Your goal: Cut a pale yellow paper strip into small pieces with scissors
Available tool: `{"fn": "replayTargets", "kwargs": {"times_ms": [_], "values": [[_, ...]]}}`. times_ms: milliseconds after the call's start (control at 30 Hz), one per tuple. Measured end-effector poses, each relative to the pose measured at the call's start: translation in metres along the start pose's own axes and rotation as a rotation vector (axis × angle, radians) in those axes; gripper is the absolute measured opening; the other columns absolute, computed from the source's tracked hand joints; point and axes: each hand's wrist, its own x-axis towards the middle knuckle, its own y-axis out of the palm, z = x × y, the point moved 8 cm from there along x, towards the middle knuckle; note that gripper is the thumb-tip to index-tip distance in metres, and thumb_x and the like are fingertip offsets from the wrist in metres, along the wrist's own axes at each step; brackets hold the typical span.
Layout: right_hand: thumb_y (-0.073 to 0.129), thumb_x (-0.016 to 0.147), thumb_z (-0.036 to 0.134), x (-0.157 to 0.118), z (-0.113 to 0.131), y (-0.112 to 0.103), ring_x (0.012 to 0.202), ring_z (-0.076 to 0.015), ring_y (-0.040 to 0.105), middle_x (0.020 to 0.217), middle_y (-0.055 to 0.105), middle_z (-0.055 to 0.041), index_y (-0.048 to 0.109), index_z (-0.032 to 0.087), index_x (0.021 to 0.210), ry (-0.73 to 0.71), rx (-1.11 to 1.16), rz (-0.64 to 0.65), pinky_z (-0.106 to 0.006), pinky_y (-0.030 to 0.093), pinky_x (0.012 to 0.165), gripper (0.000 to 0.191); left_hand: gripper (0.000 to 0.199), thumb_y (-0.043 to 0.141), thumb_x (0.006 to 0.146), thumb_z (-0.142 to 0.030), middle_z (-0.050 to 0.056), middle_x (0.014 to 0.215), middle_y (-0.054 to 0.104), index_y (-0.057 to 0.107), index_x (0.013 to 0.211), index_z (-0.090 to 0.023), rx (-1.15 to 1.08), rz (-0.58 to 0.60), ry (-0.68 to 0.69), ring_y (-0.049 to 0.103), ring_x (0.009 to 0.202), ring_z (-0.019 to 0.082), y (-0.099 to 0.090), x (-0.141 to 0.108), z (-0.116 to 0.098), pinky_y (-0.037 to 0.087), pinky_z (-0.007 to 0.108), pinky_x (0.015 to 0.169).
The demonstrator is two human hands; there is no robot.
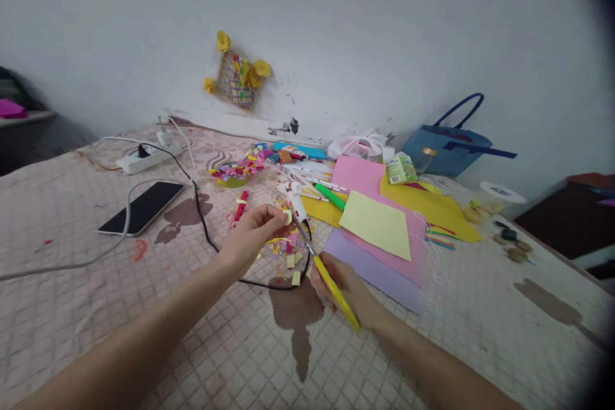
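Between the thumb and fingers of my left hand point(259, 230) is a small pale yellow paper piece point(287, 217). My right hand point(342, 285) is wrapped round scissors with yellow handles point(339, 295), and their blades point(306, 237) point up and left beside the paper piece. Small cut yellow squares point(296, 278) lie on the cloth below the hands, near colourful scraps point(283, 245). A white glue gun point(296, 202) rests just beyond the blades. Right of it, a pale yellow sheet point(377, 224) lies over pink point(413, 256) and lilac paper point(369, 275).
A phone point(142, 208) and a white power strip point(148, 158) lie at the left, with a black cable point(204, 237) running to the middle. Behind are a tape roll with scraps point(234, 178) and a blue bag point(449, 147). A plastic tub point(500, 194) stands right.
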Motion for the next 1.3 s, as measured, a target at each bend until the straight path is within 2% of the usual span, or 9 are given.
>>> {"fn": "replayTargets", "kwargs": {"times_ms": [467, 1067, 1300], "values": [[0.054, 0.077, 0.051, -0.001, -0.006, -0.002, 0.05, -0.0087, 0.037, 0.06, 0.044, 0.0032, 0.045, 0.019, 0.071, -0.004, 0.022, -0.034, -0.02, 0.031, 0.043, 0.034, 0.017, 0.068, 0.071, -0.028, 0.0, 0.07, 0.067, 0.058, 0.07, -0.015, 0.001, -0.019, 0.008, 0.062, 0.067, 0.01, 0.002, -0.001, -0.001, 0.049, 0.023, 0.068], [0.054, 0.077, 0.05, 0.0, -0.015, -0.003, 0.046, -0.0082, 0.036, 0.053, 0.041, 0.005, 0.047, 0.019, 0.069, 0.057, 0.102, -0.046, -0.02, 0.03, 0.041, 0.033, 0.017, 0.067, 0.072, -0.028, 0.0, 0.071, 0.066, 0.057, 0.071, -0.014, 0.001, 0.0, 0.009, 0.062, 0.069, 0.011, 0.001, 0.0, 0.0, 0.049, 0.025, 0.07], [0.055, 0.078, 0.043, 0.0, -0.012, -0.005, 0.048, -0.0073, 0.035, 0.06, 0.042, 0.0042, 0.045, 0.019, 0.07, 0.064, -0.036, -0.034, -0.018, 0.028, 0.039, 0.028, 0.017, 0.068, 0.071, -0.028, 0.001, 0.071, 0.066, 0.058, 0.072, -0.015, 0.004, -0.007, -0.006, 0.061, 0.068, 0.011, -0.002, 0.001, 0.002, 0.048, 0.024, 0.07]]}}
